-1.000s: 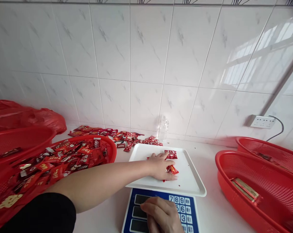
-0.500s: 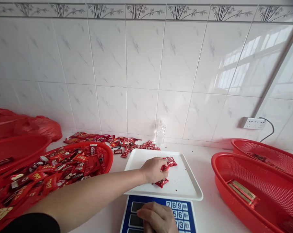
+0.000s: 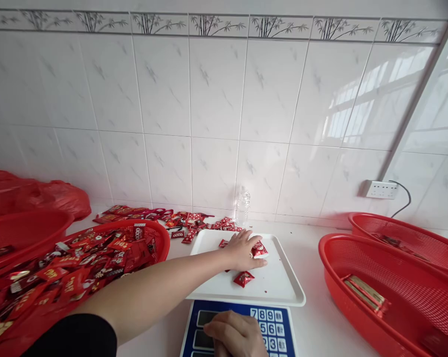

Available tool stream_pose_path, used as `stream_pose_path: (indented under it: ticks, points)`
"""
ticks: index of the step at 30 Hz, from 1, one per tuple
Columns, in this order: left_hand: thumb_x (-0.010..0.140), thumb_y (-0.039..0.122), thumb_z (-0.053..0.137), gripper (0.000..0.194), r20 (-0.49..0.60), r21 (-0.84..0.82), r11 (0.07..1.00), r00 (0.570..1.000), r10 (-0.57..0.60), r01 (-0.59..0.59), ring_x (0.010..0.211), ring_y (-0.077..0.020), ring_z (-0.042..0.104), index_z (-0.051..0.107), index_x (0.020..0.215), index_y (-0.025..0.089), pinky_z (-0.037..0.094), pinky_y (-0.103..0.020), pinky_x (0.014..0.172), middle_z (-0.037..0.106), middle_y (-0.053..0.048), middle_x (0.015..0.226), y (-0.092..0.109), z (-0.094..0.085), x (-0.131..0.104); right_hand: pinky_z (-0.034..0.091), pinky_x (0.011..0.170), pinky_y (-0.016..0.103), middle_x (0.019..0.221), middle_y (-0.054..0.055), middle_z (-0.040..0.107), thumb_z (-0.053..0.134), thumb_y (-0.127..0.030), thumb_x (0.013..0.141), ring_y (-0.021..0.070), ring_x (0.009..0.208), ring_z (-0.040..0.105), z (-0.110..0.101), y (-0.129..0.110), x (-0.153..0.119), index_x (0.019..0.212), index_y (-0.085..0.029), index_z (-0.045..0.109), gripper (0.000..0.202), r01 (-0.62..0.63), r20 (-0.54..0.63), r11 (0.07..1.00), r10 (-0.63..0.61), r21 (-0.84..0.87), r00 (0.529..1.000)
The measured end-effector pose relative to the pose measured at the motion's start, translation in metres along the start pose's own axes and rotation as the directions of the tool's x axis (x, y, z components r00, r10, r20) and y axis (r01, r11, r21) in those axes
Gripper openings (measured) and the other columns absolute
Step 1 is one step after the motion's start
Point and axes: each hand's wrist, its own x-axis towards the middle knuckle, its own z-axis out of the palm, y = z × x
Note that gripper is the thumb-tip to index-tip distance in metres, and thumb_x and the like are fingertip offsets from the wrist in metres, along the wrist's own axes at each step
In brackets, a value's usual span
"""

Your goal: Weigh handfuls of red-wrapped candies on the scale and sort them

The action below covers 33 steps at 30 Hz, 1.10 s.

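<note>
Fingers (image 3: 254, 241) fanned and open on the left hand (image 3: 239, 252), palm down over the red packets (image 3: 260, 249)! One packet sits between forefinger and thumb, another lies just in front, and a third peeks out past the knuckles. That spread looks suited to covering several loose pieces at once; whether anything is pinched beneath the palm, I cannot tell.

Down below, the right hand (image 3: 237, 333) curls its fingers above the scale (image 3: 205, 318), partly over the number keys. Anything inside that curl is hidden, as is how tightly it closes.

The packets lie on a white tray (image 3: 279, 287), flat just beyond the keypad, its raised rim likely there to stop them sliding off. Moving outward, the heaped basket (image 3: 165, 240) stands at the left, within easy reach of that arm, I'd judge. At the right, a deep red basket (image 3: 335, 285) holds a gold-and-red pack (image 3: 365, 292), its high walls probably keeping it contained. Back by the tiles, more wrappers (image 3: 187, 220) scatter beside an upright clear bottle (image 3: 243, 206) on the table (image 3: 308, 258).
</note>
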Motion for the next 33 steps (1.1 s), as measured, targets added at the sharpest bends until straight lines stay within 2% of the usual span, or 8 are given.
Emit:
stream_pose_path:
  ticks: [5, 13, 18, 20, 22, 26, 28, 33]
  points:
    - [0.077, 0.066, 0.052, 0.073, 0.090, 0.103, 0.994, 0.996, 0.027, -0.037, 0.131, -0.0352, 0.038, 0.042, 0.139, 0.028, 0.029, -0.051, 0.106, 0.045, -0.012, 0.139, 0.006, 0.010, 0.013, 0.045, 0.048, 0.018, 0.070, 0.001, 0.068, 0.041, -0.005, 0.081, 0.0101, 0.057, 0.065, -0.001, 0.000, -0.001, 0.092, -0.019, 0.060, 0.025, -0.037, 0.014, 0.999, 0.037, 0.013, 0.999]
    - [0.069, 0.042, 0.066, 0.027, -0.158, -0.017, 1.000, 0.987, 0.016, -0.019, 0.082, -0.0237, 0.061, 0.061, 0.087, 0.022, 0.048, -0.034, 0.074, 0.057, -0.004, 0.096, 0.003, 0.018, 0.020, 0.049, 0.054, 0.019, 0.077, 0.003, 0.068, 0.041, -0.005, 0.081, 0.0113, 0.063, 0.066, -0.010, -0.002, 0.002, 0.097, -0.018, 0.059, 0.028, -0.037, 0.112, 0.999, 0.033, 0.032, 0.993]
    - [0.077, 0.041, 0.060, 0.022, -0.294, -0.232, 0.971, 0.956, -0.021, -0.049, 0.078, -0.0157, 0.057, 0.055, 0.081, 0.020, 0.045, -0.025, 0.072, 0.056, 0.000, 0.084, 0.013, -0.011, 0.022, 0.051, 0.059, 0.020, 0.085, 0.005, 0.069, 0.042, -0.005, 0.082, 0.0125, 0.072, 0.067, -0.018, -0.003, 0.000, 0.106, -0.018, 0.057, 0.032, -0.075, 0.204, 0.995, 0.061, 0.061, 0.977]
    - [0.078, 0.044, 0.059, 0.025, -0.316, -0.522, 0.850, 0.942, -0.110, -0.076, 0.066, -0.0122, 0.054, 0.054, 0.080, 0.019, 0.042, -0.023, 0.060, 0.054, 0.002, 0.074, 0.018, -0.029, 0.019, 0.051, 0.060, 0.021, 0.087, 0.005, 0.069, 0.043, -0.005, 0.082, 0.0126, 0.073, 0.067, -0.020, -0.004, -0.001, 0.107, -0.019, 0.057, 0.032, -0.098, 0.221, 0.993, 0.082, 0.064, 0.972]
    - [0.075, 0.045, 0.062, 0.028, -0.262, -0.788, 0.610, 0.941, -0.213, -0.081, 0.052, -0.0082, 0.045, 0.052, 0.078, 0.019, 0.034, -0.020, 0.046, 0.050, 0.004, 0.067, 0.020, -0.044, 0.014, 0.051, 0.061, 0.021, 0.087, 0.005, 0.069, 0.043, -0.005, 0.083, 0.0123, 0.074, 0.067, -0.021, -0.007, -0.001, 0.107, -0.019, 0.058, 0.032, -0.115, 0.226, 0.991, 0.098, 0.062, 0.969]
    - [0.070, 0.045, 0.068, 0.034, -0.124, -0.968, 0.248, 0.918, -0.377, -0.029, 0.041, -0.0042, 0.032, 0.045, 0.073, 0.020, 0.022, -0.018, 0.038, 0.042, 0.007, 0.060, 0.010, -0.049, 0.000, 0.051, 0.062, 0.021, 0.088, 0.005, 0.069, 0.042, -0.005, 0.083, 0.0123, 0.075, 0.067, -0.022, -0.011, 0.000, 0.106, -0.019, 0.058, 0.031, -0.139, 0.237, 0.988, 0.121, 0.062, 0.964]
    - [0.071, 0.047, 0.067, 0.036, -0.100, -0.979, 0.204, 0.887, -0.452, -0.006, 0.041, -0.0041, 0.030, 0.042, 0.073, 0.021, 0.023, -0.018, 0.038, 0.040, 0.009, 0.058, 0.001, -0.042, -0.007, 0.051, 0.060, 0.021, 0.087, 0.005, 0.069, 0.042, -0.005, 0.083, 0.0126, 0.074, 0.067, -0.022, -0.012, 0.001, 0.106, -0.019, 0.058, 0.031, -0.146, 0.245, 0.987, 0.124, 0.072, 0.962]
    - [0.074, 0.045, 0.064, 0.031, -0.173, -0.951, 0.309, 0.861, -0.479, -0.019, 0.048, -0.0067, 0.040, 0.045, 0.073, 0.020, 0.035, -0.020, 0.047, 0.043, 0.007, 0.061, -0.018, -0.025, -0.021, 0.051, 0.058, 0.021, 0.087, 0.005, 0.069, 0.042, -0.005, 0.083, 0.0130, 0.073, 0.068, -0.022, -0.012, 0.001, 0.106, -0.018, 0.058, 0.031, -0.144, 0.254, 0.986, 0.119, 0.082, 0.960]
